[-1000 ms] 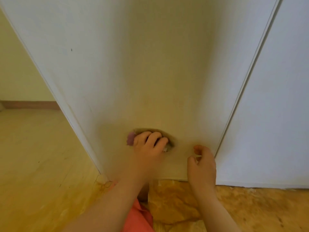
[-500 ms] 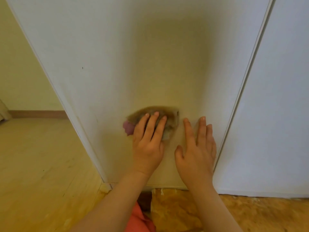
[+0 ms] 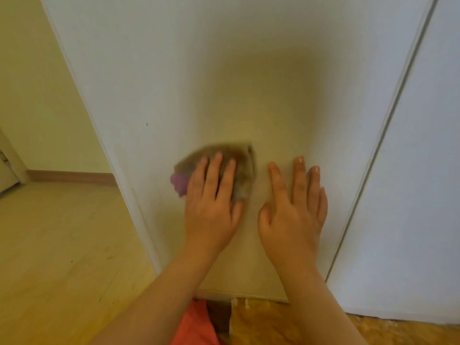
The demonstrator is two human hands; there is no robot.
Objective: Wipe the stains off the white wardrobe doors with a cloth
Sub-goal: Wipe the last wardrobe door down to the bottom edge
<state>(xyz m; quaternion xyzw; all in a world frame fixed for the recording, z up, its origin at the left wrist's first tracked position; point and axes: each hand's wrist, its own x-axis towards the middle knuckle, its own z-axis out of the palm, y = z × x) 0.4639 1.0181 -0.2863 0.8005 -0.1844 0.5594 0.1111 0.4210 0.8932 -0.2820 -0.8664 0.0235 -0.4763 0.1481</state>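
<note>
— In the head view, why do we lay our left hand (image 3: 211, 210) flat on the cloth (image 3: 240, 159)?
— With straight fingers we press the cloth wide against the low part of the wardrobe door (image 3: 224, 70), so more of it rubs.
— And our right hand (image 3: 293, 215)?
— It lies open just beside the cloth, palm on the door, holding nothing. We think it steadies the door against the push.
</note>
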